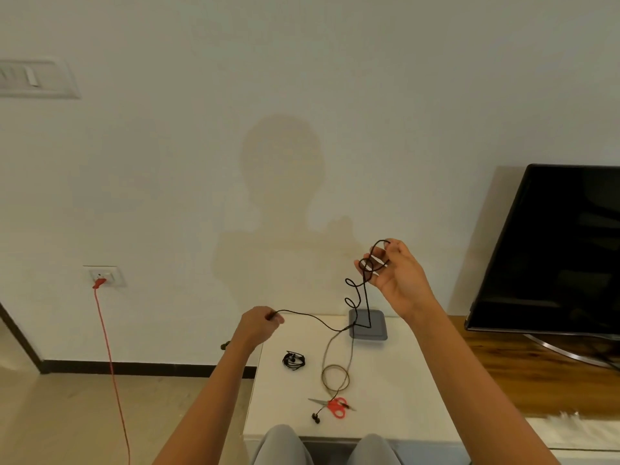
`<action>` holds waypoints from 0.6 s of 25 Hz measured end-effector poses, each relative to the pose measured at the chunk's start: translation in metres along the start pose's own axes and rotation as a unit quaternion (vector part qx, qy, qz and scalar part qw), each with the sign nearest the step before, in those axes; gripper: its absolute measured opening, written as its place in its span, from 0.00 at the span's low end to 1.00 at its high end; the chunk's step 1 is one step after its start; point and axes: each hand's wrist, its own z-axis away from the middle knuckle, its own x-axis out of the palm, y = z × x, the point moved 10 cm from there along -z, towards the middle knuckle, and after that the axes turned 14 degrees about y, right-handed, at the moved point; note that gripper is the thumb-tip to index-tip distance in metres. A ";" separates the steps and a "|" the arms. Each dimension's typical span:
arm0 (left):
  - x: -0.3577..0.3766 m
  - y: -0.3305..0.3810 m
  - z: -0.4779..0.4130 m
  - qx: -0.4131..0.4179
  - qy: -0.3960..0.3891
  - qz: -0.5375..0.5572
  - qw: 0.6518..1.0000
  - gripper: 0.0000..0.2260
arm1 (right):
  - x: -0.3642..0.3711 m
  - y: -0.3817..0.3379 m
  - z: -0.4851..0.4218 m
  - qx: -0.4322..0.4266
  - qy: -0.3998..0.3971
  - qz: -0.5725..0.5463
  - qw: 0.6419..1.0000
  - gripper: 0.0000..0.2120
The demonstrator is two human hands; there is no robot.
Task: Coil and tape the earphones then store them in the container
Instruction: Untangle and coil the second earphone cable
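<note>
My right hand (396, 273) is raised above the white table (396, 391), its fingers wound with a few loops of a black earphone cable (362, 286). The cable hangs down and runs left to my left hand (260, 323), which pinches its other end at the table's far left corner. A second black earphone set (294, 360) lies coiled on the table. A brownish earphone cable (335, 374) lies in a loose loop, its earbuds (315, 418) near the front edge. The grey container (368, 325) sits shut at the table's back.
Red-handled scissors (335, 407) lie on the table near the front, across the brownish cable. A dark TV screen (550, 250) stands on a wooden shelf (536, 374) at the right. A red cord (110, 364) hangs from a wall socket at the left. My knees sit below the table's front edge.
</note>
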 end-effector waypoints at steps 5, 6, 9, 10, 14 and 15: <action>0.020 0.090 0.044 0.113 -0.177 0.152 0.966 0.24 | 0.048 -0.001 0.012 -0.039 -0.074 0.074 0.994 0.08; 0.017 0.112 0.051 0.136 -0.182 0.199 0.953 0.21 | 0.057 -0.001 0.014 -0.066 -0.096 0.118 0.986 0.08; 0.002 0.155 0.060 0.154 -0.170 0.329 0.916 0.12 | 0.067 -0.005 0.019 -0.154 -0.123 0.215 0.956 0.06; -0.002 0.161 0.059 0.150 -0.161 0.353 0.909 0.11 | 0.064 -0.009 0.018 -0.177 -0.113 0.226 0.951 0.05; -0.019 0.169 0.051 0.066 -0.131 0.494 0.857 0.07 | 0.045 0.006 0.020 -0.151 -0.125 0.265 0.944 0.24; -0.026 0.169 0.047 0.046 -0.112 0.527 0.841 0.07 | 0.037 0.026 0.021 -0.099 -0.148 0.284 0.942 0.37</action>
